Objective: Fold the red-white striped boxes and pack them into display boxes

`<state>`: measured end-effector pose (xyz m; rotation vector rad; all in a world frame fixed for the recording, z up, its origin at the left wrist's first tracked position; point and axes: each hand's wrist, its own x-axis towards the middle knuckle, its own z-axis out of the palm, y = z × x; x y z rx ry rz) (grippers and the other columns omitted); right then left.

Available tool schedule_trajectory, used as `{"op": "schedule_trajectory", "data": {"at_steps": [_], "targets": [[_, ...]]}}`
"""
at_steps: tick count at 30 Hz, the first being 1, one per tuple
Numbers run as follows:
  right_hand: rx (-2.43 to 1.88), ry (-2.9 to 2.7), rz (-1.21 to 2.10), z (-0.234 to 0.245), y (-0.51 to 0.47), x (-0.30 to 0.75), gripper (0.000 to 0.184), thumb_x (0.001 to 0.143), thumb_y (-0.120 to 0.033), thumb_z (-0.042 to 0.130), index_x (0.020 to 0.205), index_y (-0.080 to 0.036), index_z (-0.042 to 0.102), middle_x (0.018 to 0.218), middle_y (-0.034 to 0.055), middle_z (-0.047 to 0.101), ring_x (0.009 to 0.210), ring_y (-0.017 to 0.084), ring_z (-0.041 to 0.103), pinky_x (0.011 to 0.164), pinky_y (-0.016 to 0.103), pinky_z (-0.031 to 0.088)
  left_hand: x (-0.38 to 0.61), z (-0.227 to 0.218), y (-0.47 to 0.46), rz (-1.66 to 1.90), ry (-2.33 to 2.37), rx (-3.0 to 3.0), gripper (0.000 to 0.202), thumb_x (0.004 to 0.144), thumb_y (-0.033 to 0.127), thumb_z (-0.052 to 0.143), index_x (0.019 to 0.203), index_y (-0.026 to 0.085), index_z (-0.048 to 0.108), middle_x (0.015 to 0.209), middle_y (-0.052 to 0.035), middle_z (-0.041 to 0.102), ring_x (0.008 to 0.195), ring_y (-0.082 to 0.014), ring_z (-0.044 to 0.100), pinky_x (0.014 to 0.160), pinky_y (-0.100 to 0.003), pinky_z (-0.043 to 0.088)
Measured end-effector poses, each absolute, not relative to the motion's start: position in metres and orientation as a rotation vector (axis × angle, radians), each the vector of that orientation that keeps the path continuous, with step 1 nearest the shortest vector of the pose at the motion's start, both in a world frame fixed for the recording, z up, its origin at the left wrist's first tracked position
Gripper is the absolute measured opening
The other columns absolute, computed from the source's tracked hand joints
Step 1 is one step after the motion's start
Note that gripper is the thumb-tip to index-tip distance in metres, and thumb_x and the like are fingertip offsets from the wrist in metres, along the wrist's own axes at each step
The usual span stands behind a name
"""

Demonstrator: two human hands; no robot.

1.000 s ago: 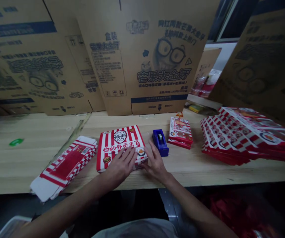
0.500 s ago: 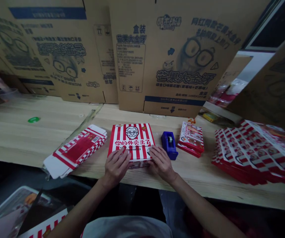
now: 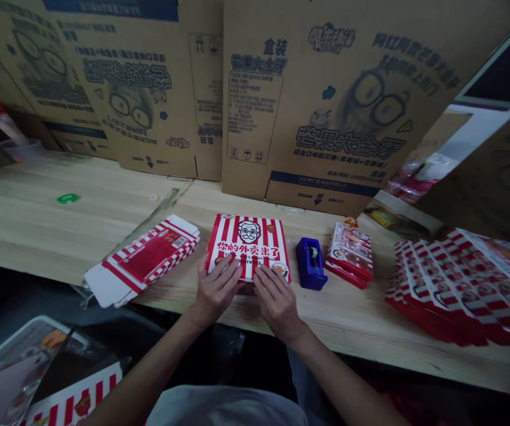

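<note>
A red-and-white striped takeaway box (image 3: 249, 244) with a cartoon face and red lettering lies flat on the wooden table (image 3: 37, 225). My left hand (image 3: 216, 290) rests on its near left corner with the fingers stretched out flat. My right hand (image 3: 276, 300) presses on its near edge toward the right, fingers also extended and lying flat. Both hands touch the box lid and hold nothing.
A blue tape dispenser (image 3: 310, 262) stands right of the box, beside a small stack of boxes (image 3: 350, 254). Flat cartons (image 3: 142, 258) lie left; a big fanned pile (image 3: 463, 287) lies right. Large brown cardboard boxes (image 3: 326, 100) wall the back. A green tape roll (image 3: 67, 198) lies far left.
The view has tilted down and shifted. My right hand has moved inward from the box's right corner to its near edge. My left hand stays on the near left part.
</note>
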<state>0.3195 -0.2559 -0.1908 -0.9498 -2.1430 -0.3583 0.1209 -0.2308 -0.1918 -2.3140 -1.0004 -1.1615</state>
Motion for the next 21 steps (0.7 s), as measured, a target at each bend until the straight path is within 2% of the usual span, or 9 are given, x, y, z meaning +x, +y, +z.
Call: {"op": "schedule_trajectory", "data": {"at_steps": [2,4,6,12,21], "targets": [[-0.936,-2.063,-0.291,-0.195,-0.254,0.314,0.04,0.087,-0.002,0.047,0.122,-0.017,0.057,0.118,0.0132,0.067,0.12,0.025,0.056,0.095,0.049,0.05,0.121,-0.195,-0.235,-1.197,-1.071,-2.288,0.029,0.085,0.019,0.065,0.114,0.021,0.06,0.113,-0.009,0.071,0.114,-0.029,0.062,0.111,-0.066,0.012],[-0.942,-1.992,-0.224,-0.198,-0.251,0.312,0.037,0.086,-0.003,0.051,0.117,-0.021,0.06,0.112,0.011,0.069,0.114,0.025,0.06,0.092,0.048,0.051,0.122,-0.198,-0.236,-1.237,-1.122,-2.264,0.029,0.085,0.02,0.066,0.113,0.023,0.06,0.114,-0.0087,0.071,0.114,-0.0293,0.061,0.111,-0.068,0.007],[-0.939,-1.938,-0.179,-0.198,-0.247,0.31,0.032,0.085,-0.004,0.054,0.111,-0.023,0.062,0.107,0.0092,0.07,0.107,0.024,0.063,0.088,0.046,0.052,0.122,-0.202,-0.234,-1.292,-1.127,-2.241,0.028,0.083,0.02,0.067,0.11,0.023,0.061,0.11,-0.0082,0.072,0.112,-0.0284,0.063,0.111,-0.067,0.012],[-0.96,-1.853,-0.15,-0.194,-0.24,0.302,0.021,0.085,-0.005,0.056,0.096,-0.022,0.063,0.094,0.0065,0.072,0.092,0.021,0.065,0.08,0.04,0.052,0.122,-0.209,-0.224,-1.368,-1.136,-2.223,0.026,0.084,0.022,0.065,0.11,0.029,0.061,0.106,-0.0037,0.073,0.105,-0.0243,0.065,0.103,-0.054,0.032],[-1.014,-1.772,-0.145,-0.194,-0.231,0.294,0.014,0.087,-0.008,0.057,0.09,-0.021,0.061,0.09,0.0061,0.07,0.088,0.02,0.065,0.077,0.039,0.049,0.122,-0.207,-0.212,-1.367,-1.12,-2.214,0.022,0.086,0.022,0.064,0.107,0.026,0.063,0.104,-0.0049,0.074,0.101,-0.0243,0.066,0.098,-0.05,0.034]]}}
